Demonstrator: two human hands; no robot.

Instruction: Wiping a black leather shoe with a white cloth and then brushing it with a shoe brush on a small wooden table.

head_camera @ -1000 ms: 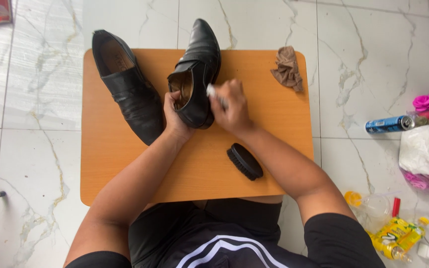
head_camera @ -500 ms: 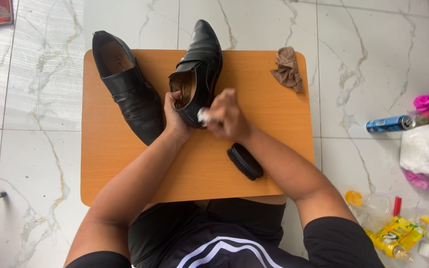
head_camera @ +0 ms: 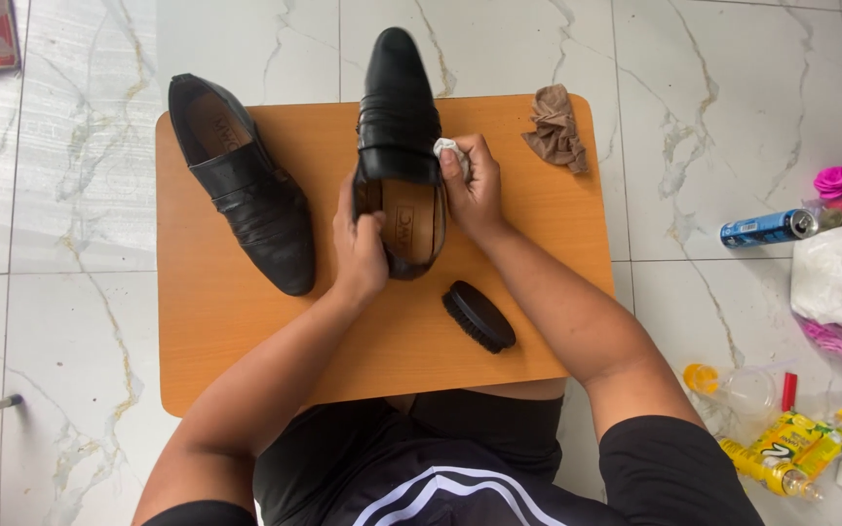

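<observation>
Our right hand [head_camera: 475, 185], fingers pinching a white cloth [head_camera: 450, 149], has moved farther up the shoe [head_camera: 399, 146] our left hand [head_camera: 361, 248] grips.

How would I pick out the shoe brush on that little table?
Start at the orange wooden table on the marble floor. Near its front edge, just below the right hand and the black shoe that both hands hold, lies the shoe brush. It is a small black oval lying alone, far smaller than either shoe, unlike the crumpled brown cloth.
</observation>
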